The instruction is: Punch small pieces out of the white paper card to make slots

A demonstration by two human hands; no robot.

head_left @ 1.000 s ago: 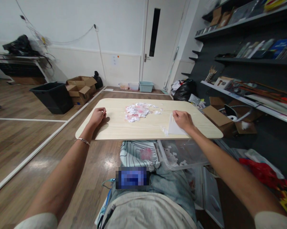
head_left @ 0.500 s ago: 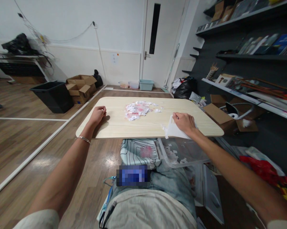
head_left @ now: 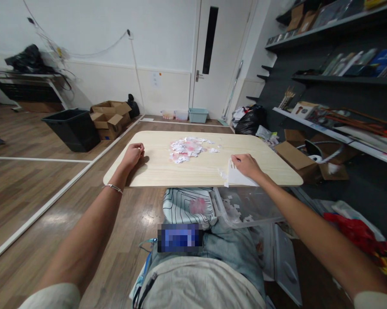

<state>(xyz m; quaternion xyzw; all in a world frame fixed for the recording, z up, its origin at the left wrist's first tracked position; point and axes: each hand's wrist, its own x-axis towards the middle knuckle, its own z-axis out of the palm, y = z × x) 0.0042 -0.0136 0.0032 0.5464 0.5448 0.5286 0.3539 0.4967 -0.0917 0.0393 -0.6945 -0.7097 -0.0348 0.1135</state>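
Observation:
My right hand (head_left: pixel 247 165) is closed on a white sheet of paper (head_left: pixel 236 177) at the near right edge of the pale wooden table (head_left: pixel 157 169), with a few small scraps beside it. My left hand (head_left: pixel 132 155) rests as a loose fist on the table's left side; whether anything is in it is hidden. A heap of white and pink paper scraps (head_left: pixel 187 149) lies mid-table, apart from both hands. Under the table's near edge stands a clear plastic bin (head_left: pixel 245 210) with several scraps inside.
A patterned cushion (head_left: pixel 188 206) sits by my knees. A black tub (head_left: pixel 72 129) and cardboard boxes (head_left: pixel 110 118) stand on the floor at left. Shelves (head_left: pixel 335 77) line the right wall, with boxes and a black bag (head_left: pixel 249 120) below. A white door (head_left: pixel 215 60) is behind.
My right hand slid the white sheet toward the table's near edge, then drew it slightly back. The left hand has stayed put.

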